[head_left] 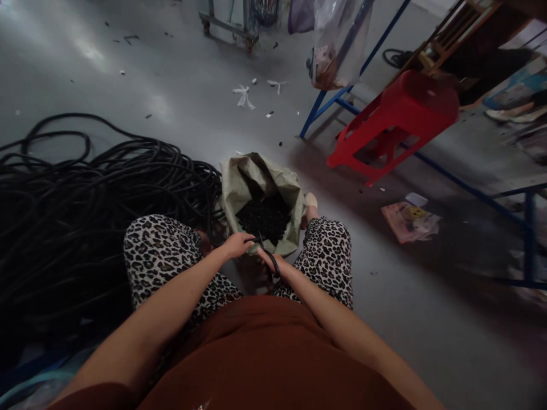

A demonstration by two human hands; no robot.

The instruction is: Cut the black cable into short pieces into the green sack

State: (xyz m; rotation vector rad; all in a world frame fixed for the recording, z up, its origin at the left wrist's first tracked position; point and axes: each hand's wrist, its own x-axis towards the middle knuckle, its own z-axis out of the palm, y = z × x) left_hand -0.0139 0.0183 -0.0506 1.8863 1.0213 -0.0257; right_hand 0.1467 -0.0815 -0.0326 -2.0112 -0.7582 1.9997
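Observation:
My left hand (240,245) is closed at the near rim of a pale woven sack (233,196), its fingers pinching the end of a short, thin black piece (255,240). In my right hand (268,259) is a pair of scissors (276,266) with black handles, the blades pointing forward beside the black piece. Whether the blades touch that piece I cannot tell. The sack stands open between my knees. Inside it lies a heap of small black pieces (267,216).
A large tangle of black rubbery cord (128,171) covers the floor on the left. At the right are a tilted-looking red plastic stool (393,125), a blue metal frame (318,111) and a plastic packet (408,222). White scraps (244,97) and a wheeled cart (228,28) are ahead.

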